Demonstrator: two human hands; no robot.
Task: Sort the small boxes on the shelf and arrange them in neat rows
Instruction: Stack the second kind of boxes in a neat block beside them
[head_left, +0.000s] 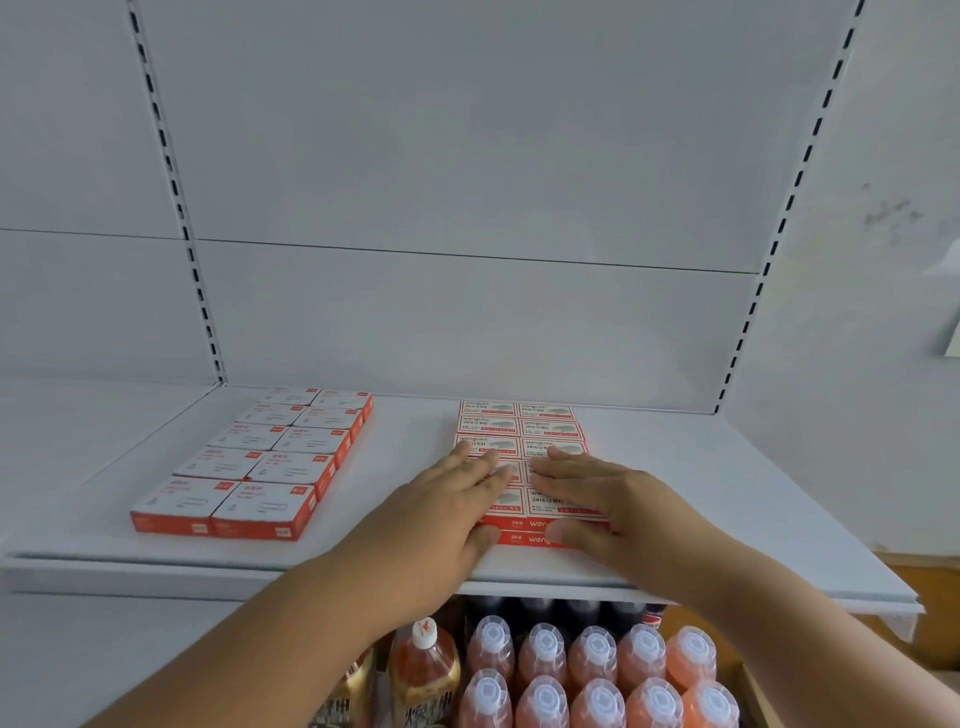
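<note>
**Q.** Reading left to right, what lies on the white metal shelf (405, 519)?

**A.** At left, a block of flat white cardboard boxes with orange-red edges (260, 462), two columns wide, its long axis running front to back and slanting slightly right toward the rear. Well apart, right of centre, a second block of red-and-white printed small boxes (522, 431), also two columns, at least two layers deep at the front edge.

**Q.** How do the hands stand to that second block?

**A.** The left hand (447, 509) lies flat on its left column, fingers straight, thumb against the front face. The right hand (602, 499) mirrors it on the right column, fingers extended, thumb at the front. Neither grasps a box; both press with open palms. The block extends directly away from both hands, equally near to each.

**Q.** What does the next move seem to require?

**A.** Probably squaring the near rows rearward, along the long axis.

**Q.** And the surroundings?

**A.** A pale slotted back panel (467, 182) behind; capped orange drink bottles (597, 670) below.
</note>
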